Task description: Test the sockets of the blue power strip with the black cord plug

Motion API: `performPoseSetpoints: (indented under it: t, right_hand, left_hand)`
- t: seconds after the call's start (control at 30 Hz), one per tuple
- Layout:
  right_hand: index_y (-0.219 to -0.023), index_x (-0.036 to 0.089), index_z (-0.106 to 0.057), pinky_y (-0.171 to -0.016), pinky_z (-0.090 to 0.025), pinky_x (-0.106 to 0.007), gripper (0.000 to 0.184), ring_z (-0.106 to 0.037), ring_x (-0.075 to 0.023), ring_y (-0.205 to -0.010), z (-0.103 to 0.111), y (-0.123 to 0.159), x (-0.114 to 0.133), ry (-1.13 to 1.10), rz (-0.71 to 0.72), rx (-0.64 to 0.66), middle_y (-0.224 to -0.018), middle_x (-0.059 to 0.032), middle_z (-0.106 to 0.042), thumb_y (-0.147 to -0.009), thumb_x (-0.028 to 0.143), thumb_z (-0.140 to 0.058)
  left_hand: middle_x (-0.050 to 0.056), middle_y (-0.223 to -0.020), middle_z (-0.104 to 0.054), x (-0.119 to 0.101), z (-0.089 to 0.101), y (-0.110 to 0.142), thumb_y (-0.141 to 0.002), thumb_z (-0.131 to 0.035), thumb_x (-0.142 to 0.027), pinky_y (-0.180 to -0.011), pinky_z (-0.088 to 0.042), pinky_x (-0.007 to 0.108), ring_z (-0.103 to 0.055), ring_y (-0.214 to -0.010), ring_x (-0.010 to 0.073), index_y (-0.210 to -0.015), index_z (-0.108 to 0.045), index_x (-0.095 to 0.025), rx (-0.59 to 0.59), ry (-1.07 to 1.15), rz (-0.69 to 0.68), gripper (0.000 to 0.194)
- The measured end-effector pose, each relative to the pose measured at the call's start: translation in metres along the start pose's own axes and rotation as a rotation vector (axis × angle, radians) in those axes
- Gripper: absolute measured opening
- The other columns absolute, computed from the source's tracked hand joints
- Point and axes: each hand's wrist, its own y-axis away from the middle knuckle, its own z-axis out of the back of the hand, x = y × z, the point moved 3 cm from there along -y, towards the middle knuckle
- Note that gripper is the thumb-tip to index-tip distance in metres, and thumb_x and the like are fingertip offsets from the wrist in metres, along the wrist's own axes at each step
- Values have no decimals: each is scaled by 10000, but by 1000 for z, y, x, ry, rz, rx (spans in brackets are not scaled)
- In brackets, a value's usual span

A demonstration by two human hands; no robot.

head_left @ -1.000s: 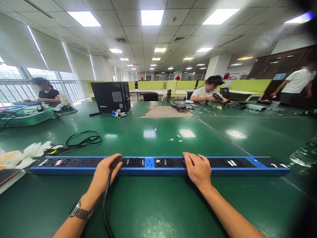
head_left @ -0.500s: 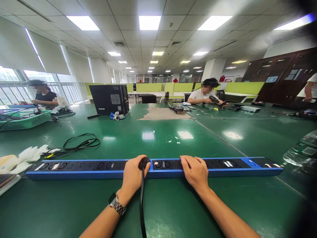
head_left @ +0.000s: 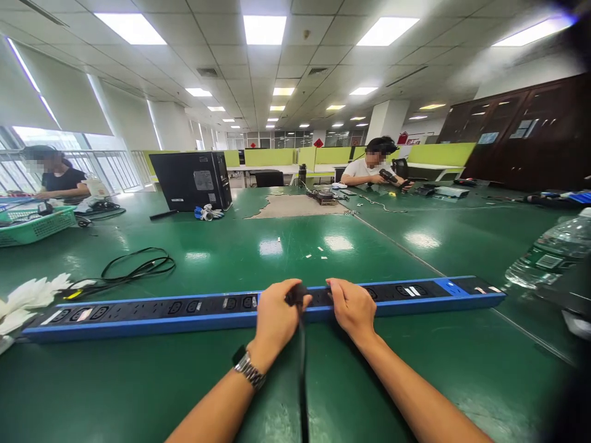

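A long blue-and-black power strip lies crosswise on the green table, with rows of sockets on its top. My left hand is closed around the black plug of a power cord, at the middle of the strip. From the plug, the black cord runs down toward me. Whether the plug sits in a socket is hidden by my fingers. Just right of it, my right hand is curled over the strip, thumb and fingers gripping it. A metal-banded watch is on my left wrist.
Beyond the strip's left part lies a coiled black cable, near white gloves. A plastic bottle lies at the right. Farther back are a black computer case, a green basket and two people across the table.
My left hand has moved right along the strip with the plug, close to my right hand. The view has shifted slightly right, so the strip appears farther left and tilted.
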Motion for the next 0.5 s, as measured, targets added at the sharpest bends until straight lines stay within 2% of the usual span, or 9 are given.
performPoseSetpoints:
  t: [0.1, 0.17, 0.33, 0.5]
  right_hand:
    - [-928, 219, -731, -789, -470, -288, 517, -688, -187, -886, 5, 1, -1, -40, 14, 9, -942, -48, -756, -978, 401, -250]
    - [-924, 222, -733, -777, -482, -277, 517, -692, -182, -875, 7, 2, -1, -67, 13, 9, -931, -44, -756, -977, 398, -249]
    - [-908, 216, -738, -763, -483, -280, 519, -690, -190, -842, 6, 1, 0, -54, -8, -2, -889, -51, -754, -972, 409, -260]
    - [-885, 219, -731, -777, -478, -274, 518, -685, -178, -845, 7, 1, 2, -63, 26, 20, -890, -40, -753, -974, 403, -255]
  left_hand:
    - [46, -918, -760, -19, -30, -7, -774, -726, -286, -785, -512, 333, -682, -845, 219, -1006, -718, -231, 74, -108, -19, 239]
    - [51, -889, -758, -26, -40, -10, -776, -721, -298, -753, -504, 334, -679, -819, 228, -1004, -716, -239, 82, -135, -22, 235]
    - [67, -894, -740, -30, -47, -12, -805, -654, -258, -749, -481, 344, -659, -848, 251, -980, -708, -244, 129, -229, -72, 184]
    - [48, -888, -721, -30, -50, -10, -802, -618, -197, -765, -469, 316, -644, -857, 221, -960, -692, -242, 174, -264, -115, 181]
